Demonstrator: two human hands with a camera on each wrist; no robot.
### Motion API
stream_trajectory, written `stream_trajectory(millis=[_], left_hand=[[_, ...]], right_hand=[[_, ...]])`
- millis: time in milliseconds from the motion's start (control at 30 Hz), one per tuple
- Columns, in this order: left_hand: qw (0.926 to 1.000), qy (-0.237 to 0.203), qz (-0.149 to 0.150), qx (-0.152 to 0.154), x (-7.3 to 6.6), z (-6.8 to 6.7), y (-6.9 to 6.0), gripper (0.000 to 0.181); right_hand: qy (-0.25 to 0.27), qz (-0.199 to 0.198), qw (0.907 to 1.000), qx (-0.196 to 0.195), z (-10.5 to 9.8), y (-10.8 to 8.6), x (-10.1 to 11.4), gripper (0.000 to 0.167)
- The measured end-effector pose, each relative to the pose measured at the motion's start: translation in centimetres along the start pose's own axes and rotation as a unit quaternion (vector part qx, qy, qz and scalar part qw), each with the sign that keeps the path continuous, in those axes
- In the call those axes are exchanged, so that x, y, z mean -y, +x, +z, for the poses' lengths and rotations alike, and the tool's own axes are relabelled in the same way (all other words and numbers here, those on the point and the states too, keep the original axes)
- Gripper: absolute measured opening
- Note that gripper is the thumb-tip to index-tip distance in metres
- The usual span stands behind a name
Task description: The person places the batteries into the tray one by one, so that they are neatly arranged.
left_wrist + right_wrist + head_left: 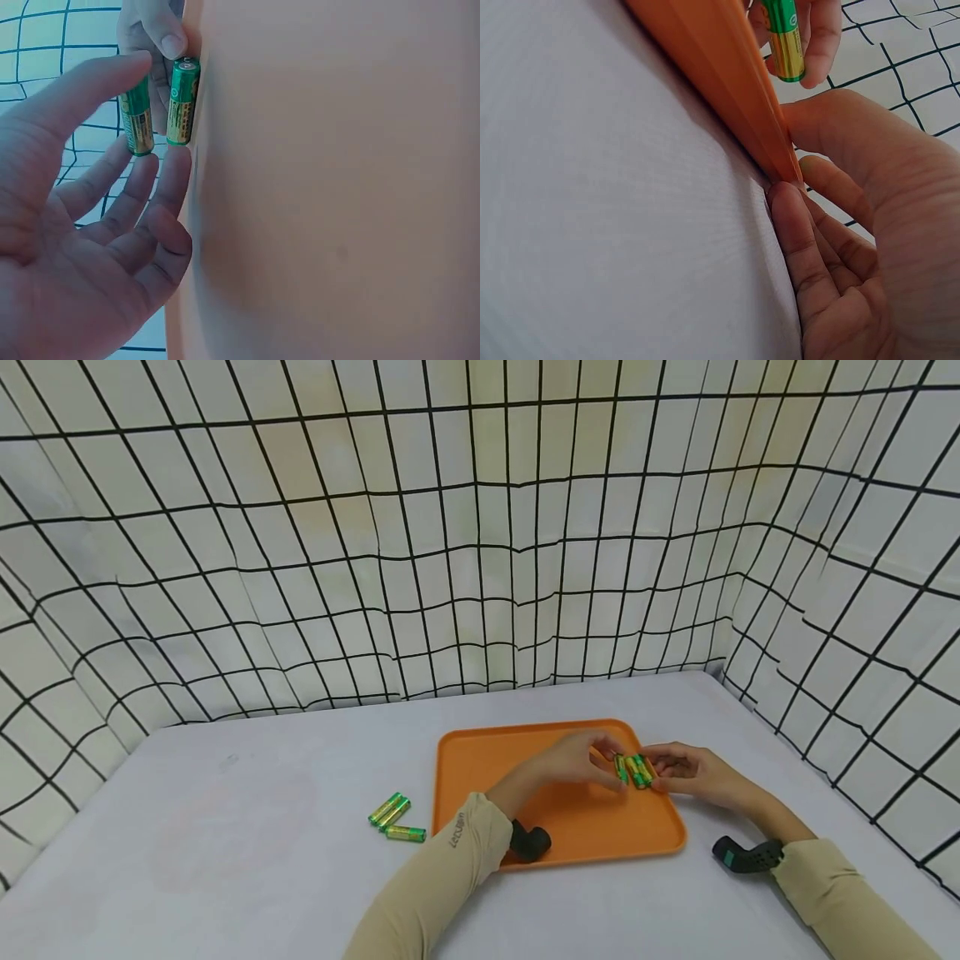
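My left hand (pixel 572 762) reaches over the orange tray (pixel 487 760). Between its thumb and fingertips it pinches a green-and-gold battery (pixel 139 124). A short row of similar batteries (pixel 639 771) lies just beside that one, inside the tray's right edge. At this row is my right hand (pixel 703 774), its thumb at the near end and its index finger at the far end. In the left wrist view, the right thumb meets the end of another battery (pixel 182 109). Some right fingers lie along the tray's outer wall (pixel 712 67), and the rim hides most of the row there.
On the white tabletop (pixel 225 843), left of the tray, lie several loose batteries (pixel 393 814). A white wall with a black grid (pixel 480 568) stands behind the table and along its right side. Black wrist devices (pixel 531 843) sit at both cuffs.
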State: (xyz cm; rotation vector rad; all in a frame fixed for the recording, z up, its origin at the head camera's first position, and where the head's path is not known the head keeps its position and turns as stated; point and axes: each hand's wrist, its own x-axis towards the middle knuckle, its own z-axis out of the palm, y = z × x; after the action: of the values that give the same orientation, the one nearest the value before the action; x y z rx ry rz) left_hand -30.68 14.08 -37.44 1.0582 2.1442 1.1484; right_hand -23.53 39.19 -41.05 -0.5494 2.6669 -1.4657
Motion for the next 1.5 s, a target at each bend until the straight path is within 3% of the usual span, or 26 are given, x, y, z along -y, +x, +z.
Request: stream_trajectory(millis=[800, 1500], left_hand=[[0.9932, 0.104, -0.034, -0.039, -0.3, 1.5, 1.6, 0.047], [0.9934, 0.105, -0.039, -0.026, -0.9, 1.4, 1.4, 0.047]], right_hand=[[0.001, -0.02, 0.9998, 0.0, 0.1, -0.1, -0.5, 0.048], [-0.003, -0.038, 0.9993, 0.0, 0.0, -0.1, -0.2, 0.047]])
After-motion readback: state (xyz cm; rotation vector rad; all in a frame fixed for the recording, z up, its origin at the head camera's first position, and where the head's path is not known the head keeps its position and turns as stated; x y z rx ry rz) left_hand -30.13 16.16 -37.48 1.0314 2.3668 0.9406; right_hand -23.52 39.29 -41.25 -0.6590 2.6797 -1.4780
